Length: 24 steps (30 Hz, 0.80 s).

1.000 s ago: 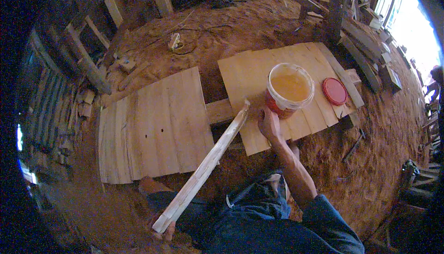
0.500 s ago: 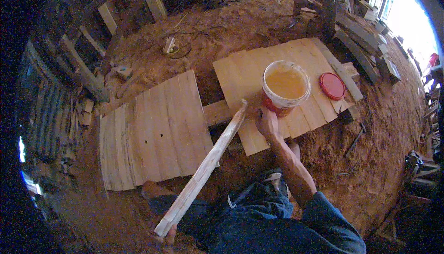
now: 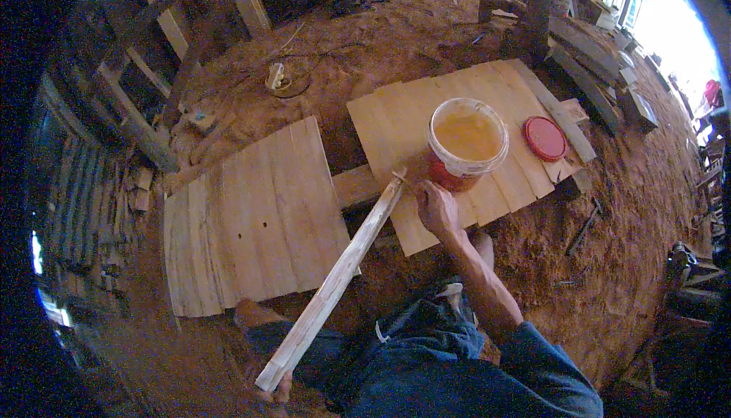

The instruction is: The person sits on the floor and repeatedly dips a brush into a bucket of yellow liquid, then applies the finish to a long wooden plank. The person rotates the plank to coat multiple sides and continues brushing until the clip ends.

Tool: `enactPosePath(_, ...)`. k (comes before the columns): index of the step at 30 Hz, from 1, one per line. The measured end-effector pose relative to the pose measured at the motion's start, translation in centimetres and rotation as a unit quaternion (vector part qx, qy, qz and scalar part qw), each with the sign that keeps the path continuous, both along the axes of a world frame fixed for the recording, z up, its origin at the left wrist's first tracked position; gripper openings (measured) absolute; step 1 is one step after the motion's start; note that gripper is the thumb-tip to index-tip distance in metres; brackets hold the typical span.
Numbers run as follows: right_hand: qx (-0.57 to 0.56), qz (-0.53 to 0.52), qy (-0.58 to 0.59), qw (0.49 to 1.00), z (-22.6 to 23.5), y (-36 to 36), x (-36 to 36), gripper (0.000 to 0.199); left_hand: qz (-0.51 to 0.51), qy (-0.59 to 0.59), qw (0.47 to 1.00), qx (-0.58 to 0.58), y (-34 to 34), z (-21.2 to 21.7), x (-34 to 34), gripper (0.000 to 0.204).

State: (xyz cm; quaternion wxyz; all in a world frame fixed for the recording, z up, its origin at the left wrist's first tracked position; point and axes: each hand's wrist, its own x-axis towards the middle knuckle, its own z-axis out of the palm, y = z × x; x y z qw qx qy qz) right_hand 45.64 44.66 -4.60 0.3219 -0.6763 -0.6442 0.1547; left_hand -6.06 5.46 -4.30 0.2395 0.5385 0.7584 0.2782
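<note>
A long, narrow strip of pale wood [image 3: 331,285] slants up from my lower left toward the bucket. My left hand [image 3: 282,389] grips its near end, with most of the fingers hidden under the wood. At the strip's far tip my right hand [image 3: 438,211] is closed on a small thin stick [image 3: 404,180], which touches the wood there; the stick is mostly hidden by the fingers. Just beyond that hand a red and white bucket [image 3: 455,174] stands open, holding a yellow-orange paste [image 3: 466,135]. Its round red lid [image 3: 546,138] lies to the right on the boards.
Two panels of joined boards lie in front of me, the left panel [image 3: 255,228] and the right panel [image 3: 388,125], with a beam [image 3: 356,186] between them. A hammer [image 3: 584,228] rests on the reddish dirt at right. Timber posts [image 3: 137,125] stand at far left.
My right hand has drawn back slightly from the bucket to the left, bringing the small stick against the strip's far tip. The left hand and strip have hardly moved.
</note>
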Motion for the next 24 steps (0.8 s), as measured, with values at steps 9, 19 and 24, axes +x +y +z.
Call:
enactPosePath(9, -0.012, 0.011, -0.037, 0.999, 1.2, -2.4, -0.5, 0.014, 0.077, -0.072, 0.901, 0.420, 4.0, -2.0, 3.1, 0.052)
enactPosePath(19, 0.056, -0.085, -0.172, 0.980, 12.6, 4.9, 9.4, 0.013, 0.196, -0.275, 0.936, 0.102, 12.7, 17.0, 12.9, 0.040)
enactPosePath(24, -0.031, 0.025, -0.310, 0.950, 7.7, 14.0, 13.6, 0.015, 0.059, -0.036, 0.986, 0.153, 11.9, 16.5, 12.1, 0.046)
